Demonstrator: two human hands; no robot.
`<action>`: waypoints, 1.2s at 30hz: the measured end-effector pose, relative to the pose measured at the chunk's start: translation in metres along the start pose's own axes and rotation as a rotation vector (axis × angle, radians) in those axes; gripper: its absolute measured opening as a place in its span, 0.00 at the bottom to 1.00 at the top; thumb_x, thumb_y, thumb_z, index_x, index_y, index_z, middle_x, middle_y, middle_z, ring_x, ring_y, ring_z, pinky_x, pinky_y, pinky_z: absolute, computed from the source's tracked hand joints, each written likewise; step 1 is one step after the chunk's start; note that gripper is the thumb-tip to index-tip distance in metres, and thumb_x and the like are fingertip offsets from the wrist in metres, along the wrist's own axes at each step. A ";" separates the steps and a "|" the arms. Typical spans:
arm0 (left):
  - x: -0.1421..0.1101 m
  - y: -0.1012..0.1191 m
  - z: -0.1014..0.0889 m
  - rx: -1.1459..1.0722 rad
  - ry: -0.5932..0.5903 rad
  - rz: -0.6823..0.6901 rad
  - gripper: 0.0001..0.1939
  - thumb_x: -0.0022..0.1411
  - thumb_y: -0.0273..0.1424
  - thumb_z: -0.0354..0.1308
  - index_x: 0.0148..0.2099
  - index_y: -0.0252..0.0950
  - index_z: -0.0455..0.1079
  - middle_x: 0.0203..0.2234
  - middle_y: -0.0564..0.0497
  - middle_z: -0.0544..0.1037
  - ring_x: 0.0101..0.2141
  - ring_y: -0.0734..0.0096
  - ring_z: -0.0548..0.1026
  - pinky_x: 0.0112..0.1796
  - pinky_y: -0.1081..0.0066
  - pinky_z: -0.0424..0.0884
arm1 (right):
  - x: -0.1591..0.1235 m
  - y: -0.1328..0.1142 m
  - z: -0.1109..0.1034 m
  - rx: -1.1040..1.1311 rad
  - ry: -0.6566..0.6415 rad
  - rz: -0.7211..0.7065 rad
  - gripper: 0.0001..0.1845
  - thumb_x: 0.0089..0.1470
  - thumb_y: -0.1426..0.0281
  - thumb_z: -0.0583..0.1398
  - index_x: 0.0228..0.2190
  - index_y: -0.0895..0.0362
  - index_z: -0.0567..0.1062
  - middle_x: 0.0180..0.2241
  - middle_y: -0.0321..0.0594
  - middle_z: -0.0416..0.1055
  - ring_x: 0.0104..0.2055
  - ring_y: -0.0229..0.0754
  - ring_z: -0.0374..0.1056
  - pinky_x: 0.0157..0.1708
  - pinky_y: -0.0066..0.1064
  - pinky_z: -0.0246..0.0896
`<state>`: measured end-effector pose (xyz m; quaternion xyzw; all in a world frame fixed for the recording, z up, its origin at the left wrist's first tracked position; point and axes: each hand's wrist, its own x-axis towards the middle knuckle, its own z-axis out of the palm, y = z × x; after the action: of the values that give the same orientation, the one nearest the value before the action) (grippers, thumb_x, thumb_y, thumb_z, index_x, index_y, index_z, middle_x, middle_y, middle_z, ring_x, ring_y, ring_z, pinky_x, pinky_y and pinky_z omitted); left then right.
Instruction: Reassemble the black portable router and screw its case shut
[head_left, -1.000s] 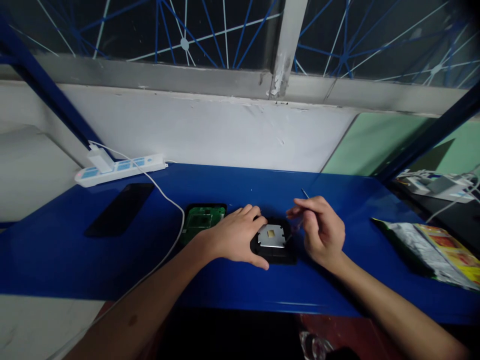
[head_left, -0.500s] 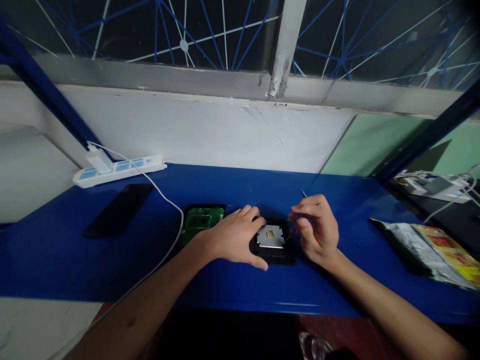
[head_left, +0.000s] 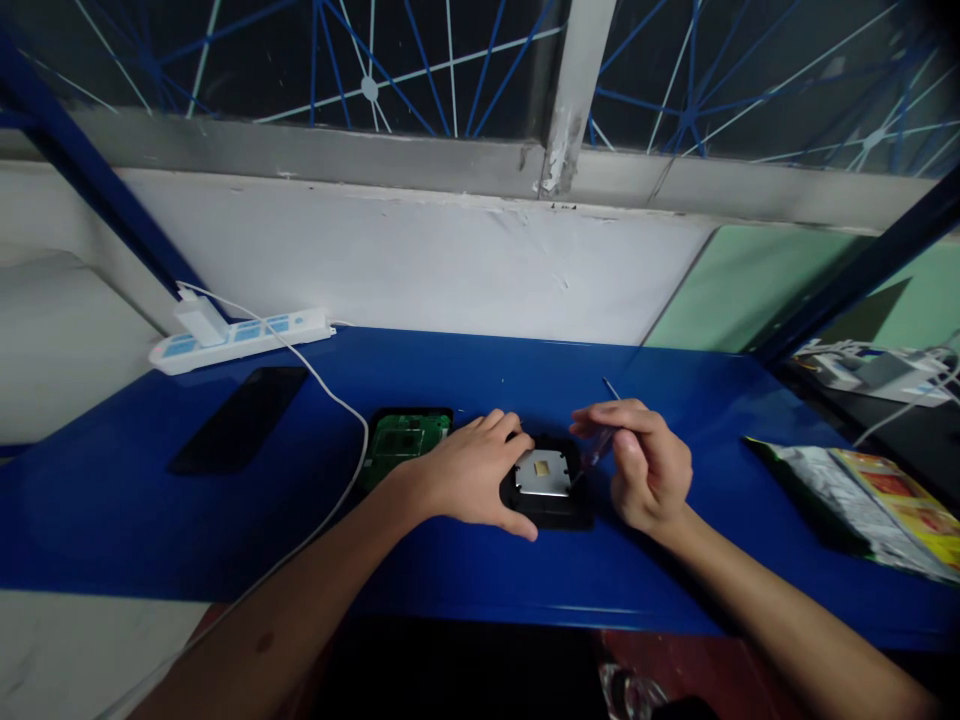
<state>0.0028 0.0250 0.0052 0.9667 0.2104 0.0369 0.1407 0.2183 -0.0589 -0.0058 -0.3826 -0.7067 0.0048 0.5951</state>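
My left hand (head_left: 480, 470) grips the left side of a black device casing (head_left: 559, 517), fingers over its far edge and thumb at its near edge. Inside the casing is a silver metal plate (head_left: 553, 483) with a small yellowish square in it. My right hand (head_left: 646, 462) holds a screwdriver (head_left: 600, 447) with a clear purplish handle. Its shaft slants down to the plate's right edge, where the tip is too small to make out. Partly under my left forearm lies a green circuit board (head_left: 405, 440) in a black shell.
On the blue table (head_left: 480, 580), a thin metal shaft (head_left: 610, 387) pokes out behind my right hand. A black phone (head_left: 238, 420) lies at left, before a white power strip (head_left: 240, 340). A white cable (head_left: 330, 390) crosses near the board. A snack bag (head_left: 862, 505) lies at right.
My right hand's fingers curl and re-extend around the screwdriver handle, which turns or shifts slightly. The left hand and the casing stay in place.
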 end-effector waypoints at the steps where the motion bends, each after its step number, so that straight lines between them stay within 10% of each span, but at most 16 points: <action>1: 0.000 0.000 0.000 0.002 -0.001 -0.003 0.46 0.47 0.63 0.67 0.57 0.36 0.68 0.50 0.42 0.69 0.50 0.49 0.68 0.50 0.54 0.68 | 0.001 0.001 0.000 -0.006 -0.004 -0.013 0.13 0.66 0.74 0.53 0.48 0.53 0.74 0.40 0.43 0.77 0.38 0.43 0.76 0.36 0.39 0.73; 8: 0.000 0.002 -0.003 0.017 -0.006 -0.005 0.46 0.47 0.62 0.68 0.58 0.36 0.68 0.50 0.42 0.70 0.50 0.48 0.69 0.51 0.56 0.68 | 0.009 0.000 -0.001 -0.220 0.053 -0.131 0.13 0.57 0.75 0.66 0.43 0.50 0.76 0.35 0.40 0.76 0.35 0.43 0.72 0.33 0.38 0.70; 16: 0.000 0.001 0.000 0.014 -0.003 -0.007 0.47 0.47 0.63 0.67 0.58 0.35 0.68 0.51 0.41 0.69 0.50 0.48 0.69 0.50 0.54 0.69 | 0.002 -0.003 -0.001 -0.044 -0.006 -0.007 0.15 0.65 0.76 0.53 0.49 0.53 0.75 0.41 0.43 0.77 0.36 0.42 0.76 0.36 0.39 0.74; 36: 0.000 0.003 -0.003 0.024 -0.009 -0.002 0.47 0.47 0.62 0.68 0.58 0.34 0.68 0.50 0.41 0.70 0.51 0.47 0.69 0.52 0.53 0.68 | 0.006 -0.001 0.000 -0.171 0.013 -0.070 0.17 0.60 0.77 0.61 0.49 0.50 0.74 0.36 0.39 0.73 0.35 0.42 0.70 0.34 0.37 0.68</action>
<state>0.0034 0.0231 0.0094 0.9683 0.2112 0.0299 0.1302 0.2183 -0.0560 -0.0002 -0.4073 -0.7137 -0.0787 0.5644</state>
